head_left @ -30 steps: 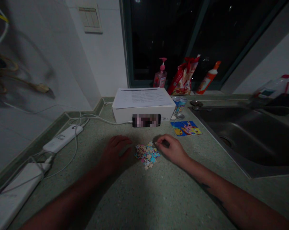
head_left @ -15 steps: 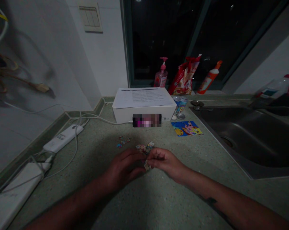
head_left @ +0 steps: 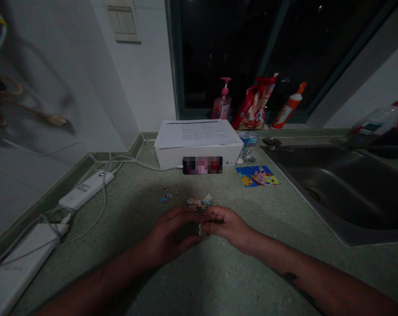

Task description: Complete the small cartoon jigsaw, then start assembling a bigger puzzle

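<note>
My left hand (head_left: 174, 232) and my right hand (head_left: 225, 226) meet low over the counter. Between their fingertips is a small clump of jigsaw puzzle pieces (head_left: 200, 229), seen nearly edge-on and partly hidden by the fingers. My right thumb and index finger pinch it from the right. From the left, my left thumb and fingertips curve around it. Just beyond my fingers lies a pile of multicoloured puzzle pieces (head_left: 199, 203). A few loose pieces (head_left: 168, 194) are scattered to its left.
Behind stands a white box (head_left: 172, 156) with a printed sheet (head_left: 199, 131) on top and a phone (head_left: 202, 165) leaning at its front. A cartoon picture card (head_left: 258, 176) and small tins (head_left: 251, 142) sit right, near the sink (head_left: 334, 188). Cables and a power strip (head_left: 87, 188) run left.
The clump between my hands has turned from showing its face to nearly edge-on. My right hand has shifted slightly down.
</note>
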The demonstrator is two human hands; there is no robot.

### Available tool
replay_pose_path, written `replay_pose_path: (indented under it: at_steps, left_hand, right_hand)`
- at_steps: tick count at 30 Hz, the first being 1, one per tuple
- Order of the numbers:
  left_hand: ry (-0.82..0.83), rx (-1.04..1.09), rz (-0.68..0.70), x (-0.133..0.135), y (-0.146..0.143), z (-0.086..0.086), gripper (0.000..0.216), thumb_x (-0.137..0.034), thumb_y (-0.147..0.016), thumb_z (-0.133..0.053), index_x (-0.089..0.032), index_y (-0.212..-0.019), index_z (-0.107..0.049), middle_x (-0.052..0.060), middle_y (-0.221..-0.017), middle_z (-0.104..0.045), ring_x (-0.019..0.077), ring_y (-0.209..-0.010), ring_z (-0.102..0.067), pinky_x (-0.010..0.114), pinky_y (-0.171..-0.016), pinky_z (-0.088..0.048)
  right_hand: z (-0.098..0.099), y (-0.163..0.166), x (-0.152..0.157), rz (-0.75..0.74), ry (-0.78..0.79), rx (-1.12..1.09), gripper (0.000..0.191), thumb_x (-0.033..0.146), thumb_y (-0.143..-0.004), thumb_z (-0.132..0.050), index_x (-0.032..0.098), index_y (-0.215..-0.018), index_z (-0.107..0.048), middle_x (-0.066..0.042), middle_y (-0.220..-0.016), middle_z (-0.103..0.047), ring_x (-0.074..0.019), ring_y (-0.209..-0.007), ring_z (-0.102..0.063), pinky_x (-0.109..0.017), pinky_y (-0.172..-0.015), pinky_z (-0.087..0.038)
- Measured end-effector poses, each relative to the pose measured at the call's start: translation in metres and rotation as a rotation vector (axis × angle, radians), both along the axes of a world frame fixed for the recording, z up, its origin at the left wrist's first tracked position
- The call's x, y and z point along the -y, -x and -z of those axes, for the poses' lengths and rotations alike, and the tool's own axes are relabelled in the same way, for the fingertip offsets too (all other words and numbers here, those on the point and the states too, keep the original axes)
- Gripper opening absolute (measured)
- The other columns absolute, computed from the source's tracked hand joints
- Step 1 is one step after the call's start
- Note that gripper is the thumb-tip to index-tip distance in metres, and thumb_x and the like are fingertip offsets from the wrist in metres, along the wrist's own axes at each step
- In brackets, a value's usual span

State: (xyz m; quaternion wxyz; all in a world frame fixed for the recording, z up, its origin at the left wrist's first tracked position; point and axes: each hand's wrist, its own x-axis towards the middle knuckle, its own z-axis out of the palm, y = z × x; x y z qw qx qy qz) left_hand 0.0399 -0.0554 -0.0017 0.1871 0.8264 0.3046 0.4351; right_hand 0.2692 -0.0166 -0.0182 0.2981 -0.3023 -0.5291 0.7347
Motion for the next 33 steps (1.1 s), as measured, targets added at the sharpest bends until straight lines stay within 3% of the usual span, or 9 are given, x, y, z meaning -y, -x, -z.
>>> replay_pose_path:
  at_steps: [15,23,33]
  left_hand:
    - [-0.053,-0.025,0.018,-0.0016,0.0015,0.0013,0.036,-0.017,-0.093,-0.079,-0.023,-0.126,-0.066,0.007,-0.117,-0.074,0.0203,-0.109,-0.072,0.034,-0.093,-0.064]
    - [-0.065,-0.055,-0.004,-0.003,0.0035,0.0042,0.041,-0.017,-0.093,-0.078,-0.025,-0.131,-0.065,0.007,-0.117,-0.075,0.0211,-0.107,-0.073,0.036,-0.09,-0.063]
    - [-0.118,-0.135,-0.028,-0.0028,0.0063,0.0078,0.039,-0.023,-0.096,-0.078,-0.025,-0.132,-0.065,0.008,-0.118,-0.075,0.023,-0.107,-0.073,0.038,-0.089,-0.063]
  right_hand:
    - [0.0036,0.0015,-0.0005,0.006,-0.135,0.081,0.039,0.053,-0.08,-0.091,0.02,-0.089,-0.071,0.001,-0.083,-0.07,-0.0156,-0.078,-0.063,-0.032,-0.077,-0.052]
    - [-0.0005,-0.0029,0.0005,-0.05,-0.194,0.065,0.038,0.057,-0.09,-0.081,0.019,-0.094,-0.073,0.002,-0.083,-0.065,-0.0139,-0.077,-0.058,-0.03,-0.075,-0.046]
    - [-0.0022,-0.0001,0.0036,-0.031,-0.214,0.147,0.05,0.068,-0.084,-0.081,0.02,-0.083,-0.065,0.005,-0.074,-0.056,-0.0126,-0.068,-0.048,-0.029,-0.066,-0.04]
